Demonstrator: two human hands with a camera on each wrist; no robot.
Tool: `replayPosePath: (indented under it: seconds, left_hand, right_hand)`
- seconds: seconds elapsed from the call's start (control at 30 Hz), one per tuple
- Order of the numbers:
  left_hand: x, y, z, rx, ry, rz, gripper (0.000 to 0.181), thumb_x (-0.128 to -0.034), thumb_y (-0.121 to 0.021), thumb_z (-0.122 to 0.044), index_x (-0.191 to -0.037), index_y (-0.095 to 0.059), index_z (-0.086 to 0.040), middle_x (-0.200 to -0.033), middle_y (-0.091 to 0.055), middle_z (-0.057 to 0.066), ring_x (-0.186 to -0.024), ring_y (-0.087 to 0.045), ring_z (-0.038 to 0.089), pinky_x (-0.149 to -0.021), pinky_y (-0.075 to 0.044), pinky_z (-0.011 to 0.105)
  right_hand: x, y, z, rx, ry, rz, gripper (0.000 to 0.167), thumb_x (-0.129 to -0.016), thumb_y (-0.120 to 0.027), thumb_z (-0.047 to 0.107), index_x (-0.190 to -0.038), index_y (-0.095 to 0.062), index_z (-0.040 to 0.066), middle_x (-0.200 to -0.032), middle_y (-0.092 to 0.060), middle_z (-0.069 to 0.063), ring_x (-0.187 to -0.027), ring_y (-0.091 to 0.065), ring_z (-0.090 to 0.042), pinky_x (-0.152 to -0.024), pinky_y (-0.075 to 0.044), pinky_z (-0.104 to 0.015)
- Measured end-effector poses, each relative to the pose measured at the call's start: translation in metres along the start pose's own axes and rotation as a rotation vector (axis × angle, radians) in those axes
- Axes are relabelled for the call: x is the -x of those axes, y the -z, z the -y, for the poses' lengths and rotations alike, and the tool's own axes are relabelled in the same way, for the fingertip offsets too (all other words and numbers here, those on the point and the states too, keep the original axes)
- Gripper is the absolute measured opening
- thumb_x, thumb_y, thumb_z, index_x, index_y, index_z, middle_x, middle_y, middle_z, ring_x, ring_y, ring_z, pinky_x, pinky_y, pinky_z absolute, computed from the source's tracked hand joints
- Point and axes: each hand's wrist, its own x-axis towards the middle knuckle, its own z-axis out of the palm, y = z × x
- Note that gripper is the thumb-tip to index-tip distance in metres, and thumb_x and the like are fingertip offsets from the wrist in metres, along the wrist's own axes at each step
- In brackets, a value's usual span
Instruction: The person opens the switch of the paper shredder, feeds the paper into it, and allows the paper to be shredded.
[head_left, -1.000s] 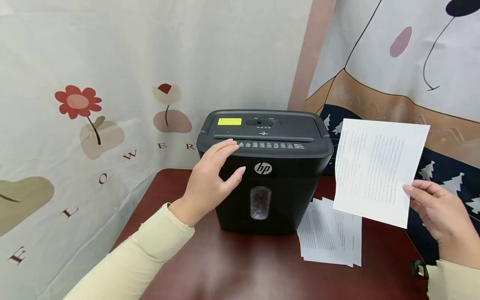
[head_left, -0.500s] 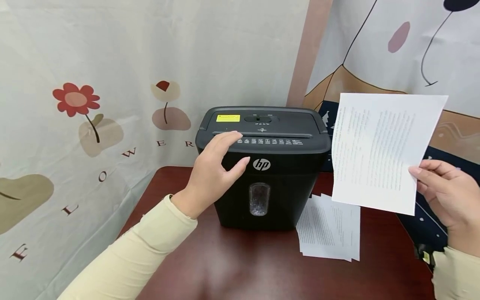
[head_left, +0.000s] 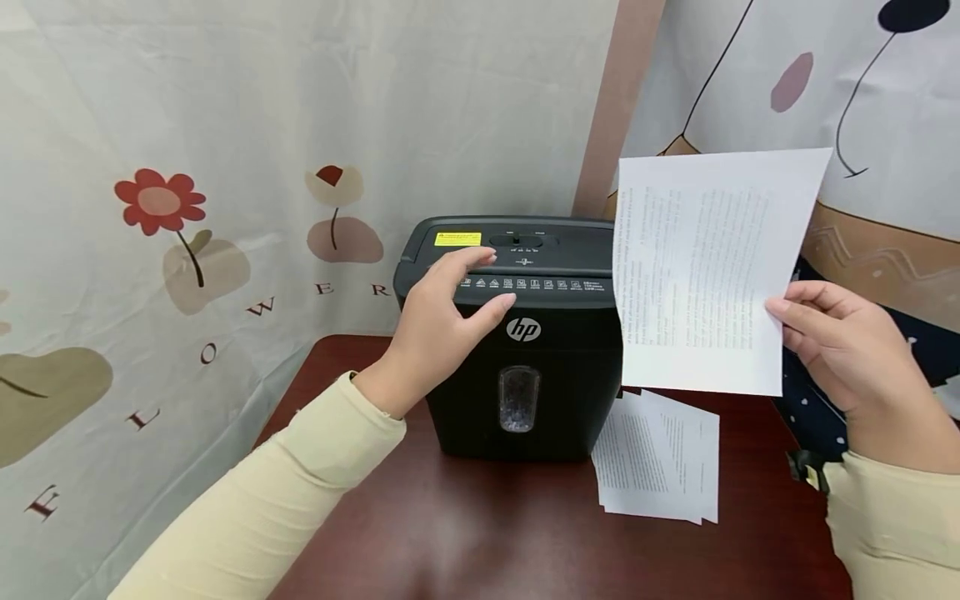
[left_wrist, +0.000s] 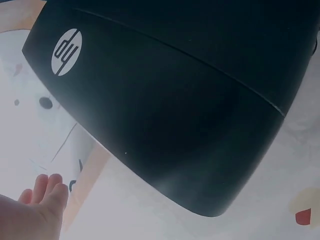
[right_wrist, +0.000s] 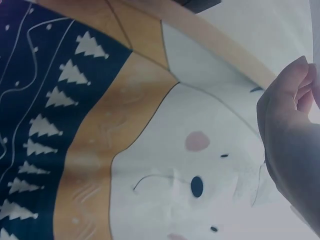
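A black paper shredder (head_left: 480, 392) with an hp logo stands upright on the table. My right hand (head_left: 847, 350) pinches a printed sheet of paper (head_left: 697, 275) by its right edge, thumb in front. The sheet is raised and covers the shredder's right end in the head view. My left hand (head_left: 435, 325) hovers at the shredder's front left, fingers loosely bent, thumb apart, holding nothing. In the left wrist view the left hand (left_wrist: 42, 210) shows beside the shredder's body (left_wrist: 165, 110). The right wrist view has the right hand (right_wrist: 290, 130) at its edge; the sheet is hard to make out there.
A stack of printed sheets (head_left: 652, 467) lies on the dark red table (head_left: 465, 533) at the shredder's right foot. Shreds show behind the shredder's small window (head_left: 519, 400). A patterned curtain (head_left: 465, 100) hangs close behind. A small dark object (head_left: 808, 469) is at the right sleeve.
My right hand has lifted the sheet and then carried it left, over the shredder's right end. My left hand has shifted slightly up and to the right.
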Motion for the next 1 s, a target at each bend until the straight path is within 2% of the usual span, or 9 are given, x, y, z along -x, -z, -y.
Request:
replayPosePath:
  seconds: [0.3,0.43,0.57,0.77,1.0]
  left_hand:
    - [-0.024,0.006,-0.006,0.062,0.11,0.06,0.048,-0.0905,-0.068,-0.023,-0.133,-0.052,-0.007,-0.13,-0.058,0.008,-0.124,-0.052,0.02,-0.103,-0.042,0.037]
    - [-0.036,0.007,-0.011,0.069,0.149,0.094,0.047,-0.0906,-0.068,-0.025,-0.132,-0.054,-0.008,-0.128,-0.059,0.006,-0.123,-0.053,0.018,-0.104,-0.041,0.032]
    - [-0.045,0.008,-0.014,0.09,0.19,0.103,0.044,-0.0902,-0.068,-0.025,-0.128,-0.057,-0.007,-0.125,-0.062,0.006,-0.119,-0.056,0.017,-0.103,-0.041,0.029]
    - [-0.053,0.011,-0.017,0.131,0.275,0.125,0.038,-0.0903,-0.068,-0.026,-0.122,-0.062,-0.007,-0.116,-0.066,0.005,-0.107,-0.061,0.015,-0.089,-0.05,0.031]
    - [-0.057,0.015,-0.017,0.156,0.333,0.135,0.027,-0.0905,-0.068,-0.025,-0.11,-0.068,-0.006,-0.103,-0.071,0.005,-0.096,-0.061,0.015,-0.083,-0.049,0.031]
  right_hand:
    - [-0.019,-0.027,0.011,-0.044,-0.014,0.063,0.017,-0.094,-0.052,-0.009,-0.094,-0.064,0.003,-0.089,-0.064,-0.003,-0.072,-0.055,-0.012,-0.063,-0.049,-0.017]
    - [-0.028,-0.043,0.016,-0.026,-0.014,0.094,0.015,-0.093,-0.054,-0.008,-0.096,-0.065,0.003,-0.091,-0.064,-0.003,-0.076,-0.056,-0.012,-0.065,-0.049,-0.017]
    - [-0.035,-0.058,0.019,-0.013,-0.003,0.116,0.014,-0.092,-0.056,-0.008,-0.095,-0.065,0.003,-0.092,-0.066,-0.004,-0.077,-0.058,-0.013,-0.066,-0.051,-0.019]
    - [-0.043,-0.078,0.021,0.009,0.008,0.132,0.009,-0.09,-0.061,-0.004,-0.094,-0.065,0.003,-0.09,-0.067,-0.004,-0.076,-0.059,-0.014,-0.066,-0.051,-0.019]
    - [-0.05,-0.093,0.023,0.014,0.013,0.132,0.006,-0.089,-0.065,-0.001,-0.093,-0.065,0.004,-0.09,-0.067,-0.004,-0.077,-0.059,-0.014,-0.066,-0.052,-0.019]
